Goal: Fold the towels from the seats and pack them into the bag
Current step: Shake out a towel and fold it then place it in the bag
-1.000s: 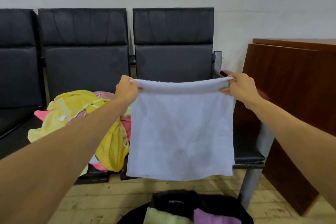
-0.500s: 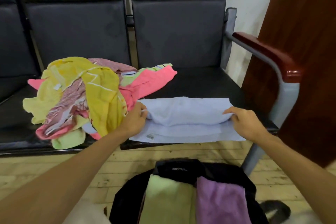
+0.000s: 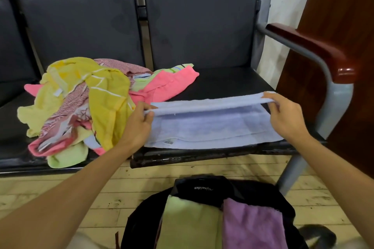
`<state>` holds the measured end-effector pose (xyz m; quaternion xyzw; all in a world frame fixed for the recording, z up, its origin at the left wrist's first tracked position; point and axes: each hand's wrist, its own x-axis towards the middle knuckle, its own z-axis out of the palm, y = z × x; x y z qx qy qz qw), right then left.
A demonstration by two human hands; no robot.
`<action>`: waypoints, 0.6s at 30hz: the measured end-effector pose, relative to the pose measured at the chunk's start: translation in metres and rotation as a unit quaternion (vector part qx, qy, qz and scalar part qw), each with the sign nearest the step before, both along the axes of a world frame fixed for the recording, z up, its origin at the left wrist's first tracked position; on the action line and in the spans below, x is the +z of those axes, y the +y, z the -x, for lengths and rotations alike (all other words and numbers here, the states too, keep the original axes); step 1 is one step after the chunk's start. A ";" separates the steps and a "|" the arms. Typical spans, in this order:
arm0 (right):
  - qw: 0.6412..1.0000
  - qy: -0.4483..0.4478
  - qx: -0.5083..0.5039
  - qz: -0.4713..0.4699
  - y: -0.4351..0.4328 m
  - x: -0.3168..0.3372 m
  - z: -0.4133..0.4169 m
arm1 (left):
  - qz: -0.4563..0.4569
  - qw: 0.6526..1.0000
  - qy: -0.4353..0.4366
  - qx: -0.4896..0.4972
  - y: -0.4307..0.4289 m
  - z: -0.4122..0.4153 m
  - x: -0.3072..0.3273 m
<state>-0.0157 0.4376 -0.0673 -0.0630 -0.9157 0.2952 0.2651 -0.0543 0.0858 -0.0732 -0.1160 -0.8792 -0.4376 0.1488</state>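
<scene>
A pale blue towel (image 3: pixel 210 127) lies on the right black seat (image 3: pixel 226 85), its near part flat with a small label at the front edge. My left hand (image 3: pixel 139 125) pinches the towel's left end and my right hand (image 3: pixel 283 115) pinches its right end, holding a doubled far edge stretched a little above the seat. A heap of unfolded towels (image 3: pixel 81 105), yellow, pink, light green and patterned, fills the seat to the left. On the floor below stands an open black bag (image 3: pixel 204 188) with a folded light green towel (image 3: pixel 188 224) and a folded purple towel (image 3: pixel 255 226) inside.
A metal armrest with a dark red wooden pad (image 3: pixel 311 52) rises just right of my right hand. A brown wooden panel (image 3: pixel 344 32) stands beyond it against the white wall. Pale wooden floorboards (image 3: pixel 60 198) run under the seats. Black seat backs (image 3: pixel 85 22) line the rear.
The towel hung stretched in the air a second ago; it was lowered onto the right seat, and both hands have now lifted its far edge taut above the flat part.
</scene>
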 end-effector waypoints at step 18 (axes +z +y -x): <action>0.957 -0.245 0.098 -0.120 0.017 0.001 -0.060 | 0.199 0.969 -0.126 -0.072 -0.019 -0.032 0.006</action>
